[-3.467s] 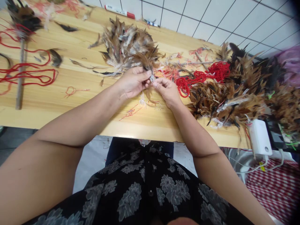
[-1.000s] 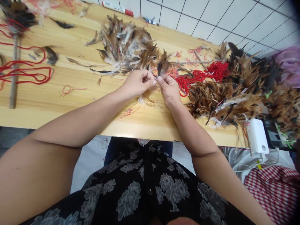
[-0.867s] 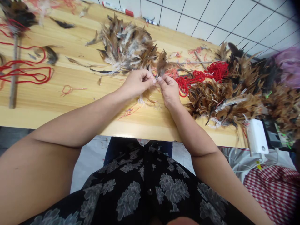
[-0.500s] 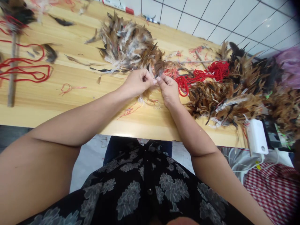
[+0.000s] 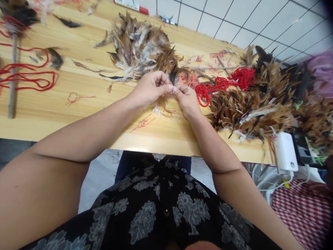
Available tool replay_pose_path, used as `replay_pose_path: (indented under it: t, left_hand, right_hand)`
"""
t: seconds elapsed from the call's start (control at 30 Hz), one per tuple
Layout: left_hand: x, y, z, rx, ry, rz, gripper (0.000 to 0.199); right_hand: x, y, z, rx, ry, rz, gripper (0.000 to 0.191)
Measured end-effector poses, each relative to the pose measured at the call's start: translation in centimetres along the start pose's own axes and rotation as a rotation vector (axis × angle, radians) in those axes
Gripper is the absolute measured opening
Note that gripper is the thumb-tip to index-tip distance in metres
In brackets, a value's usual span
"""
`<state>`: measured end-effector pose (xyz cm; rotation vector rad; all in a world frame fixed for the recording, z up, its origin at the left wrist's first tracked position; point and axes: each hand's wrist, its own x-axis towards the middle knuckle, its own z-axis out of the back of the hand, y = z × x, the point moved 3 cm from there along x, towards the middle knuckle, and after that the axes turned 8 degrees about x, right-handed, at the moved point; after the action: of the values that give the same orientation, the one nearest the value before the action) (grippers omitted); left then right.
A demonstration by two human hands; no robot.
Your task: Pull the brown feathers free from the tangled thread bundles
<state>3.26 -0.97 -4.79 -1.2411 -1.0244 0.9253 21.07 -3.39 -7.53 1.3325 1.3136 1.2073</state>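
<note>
My left hand [image 5: 154, 87] and my right hand [image 5: 186, 99] meet fingertip to fingertip low over the table. Each is closed in a thumb-and-finger pinch on small feathers [image 5: 176, 78] that stick up between them; how many there are is unclear. Just beyond my left hand lies a big heap of loose brown and whitish feathers [image 5: 145, 48]. Tangled red cord [image 5: 204, 94] lies beside my right hand, running to a thicker red bundle [image 5: 243, 78]. Below the fingers, thin pale and pinkish strings [image 5: 145, 122] are scattered on the wood.
The wooden table [image 5: 104, 119] meets a tiled wall [image 5: 221, 17]. Brown feather bunches [image 5: 239, 107] pile up at right, near a white charger-like box [image 5: 286, 151] with a cable. A stick [image 5: 12, 80] with dark feathers and red cord lies at left. A marker [image 5: 132, 7] lies at the back.
The brown feather that stood above the fingertips has shifted and shows less clearly. My fingers have moved slightly, with the left fingers curled more; both hands stay in the same place.
</note>
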Motion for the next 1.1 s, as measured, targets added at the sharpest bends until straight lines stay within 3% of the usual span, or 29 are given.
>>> replay_pose_path:
  t: [0.3,0.6,0.9,1.1]
  left_hand:
    - [0.5,0.7,0.2,-0.023,0.014,-0.046,0.059]
    - [0.4,0.5,0.0,-0.063,0.124,0.087,0.072]
    - [0.6,-0.6,0.3,0.03,0.083,0.06,0.071]
    - [0.1,-1.4,0.2,0.064,0.03,-0.004,0.064]
  right_hand:
    - [-0.2,0.7,-0.3,-0.007,0.016,-0.033,0.071]
    - [-0.3,1.4,-0.7,-0.023,0.131,-0.053,0.072]
    - [-0.3,1.6,-0.3,0.027,0.132,0.004,0.075]
    - [-0.1,0.9,0.0,-0.009,0.124,-0.056,0.076]
